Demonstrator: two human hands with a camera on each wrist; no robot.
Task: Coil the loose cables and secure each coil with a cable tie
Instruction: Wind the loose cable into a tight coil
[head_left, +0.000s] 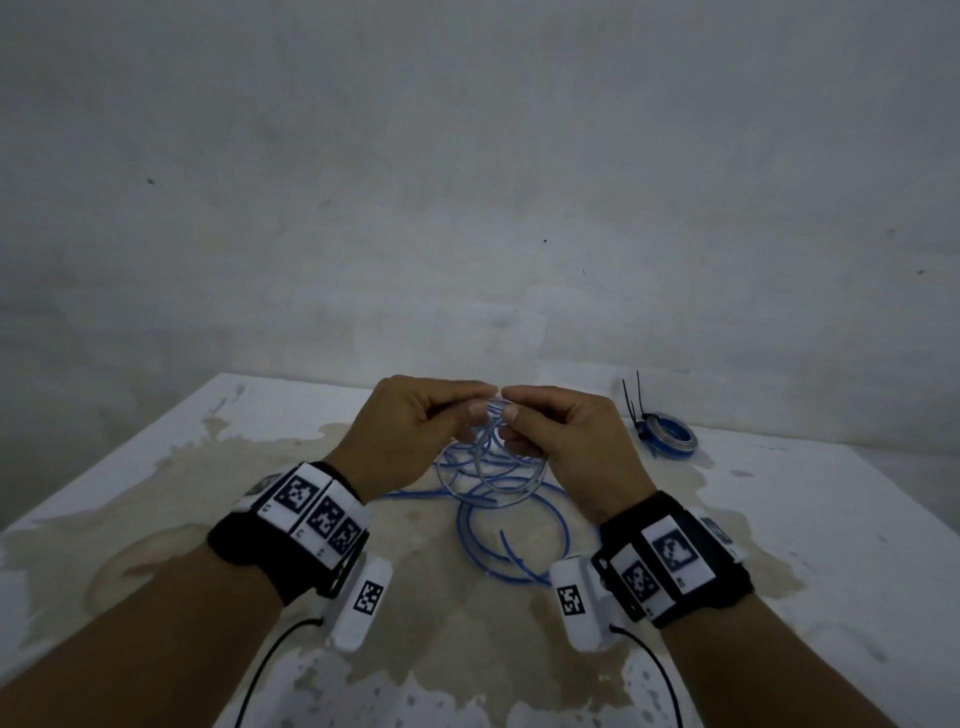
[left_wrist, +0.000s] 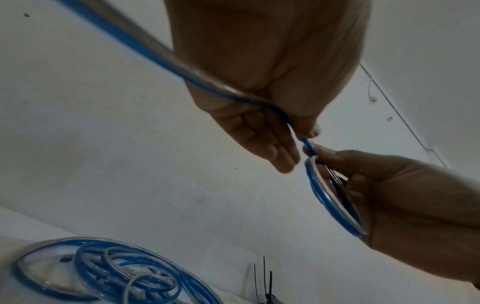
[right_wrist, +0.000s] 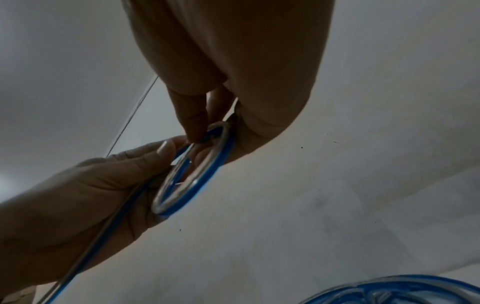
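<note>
- Your left hand (head_left: 410, 431) and your right hand (head_left: 566, 441) are raised above the stained white table (head_left: 805, 519), fingertips almost touching, and both pinch the same thin blue cable with a clear glossy coating (head_left: 493, 467).
- The left thumb and fingers press one strand between them. The right hand pinches a small finished loop (left_wrist: 330, 197) of this cable at its top.
- The rest of the cable hangs down and lies in loose overlapping rings on the table (head_left: 514, 540), under and between your wrists.
- One risk, in my judgement: the cable looks smooth and springy, so the small loop may open again if either pinch becomes weaker.
- Another risk: the loose rings below cross each other, so pulling more length up may lift a knot instead of a free strand.
- A third risk: I see no tie in your hands in these views. When one hand leaves to fetch one, the other alone must keep the coil together.
- A tied blue coil (head_left: 670, 439) already lies at the far right of the table, with thin black plastic cable ties (head_left: 631, 397) standing up just beside it.
- The table surface looks rough and patchy, with brown marks.
</note>
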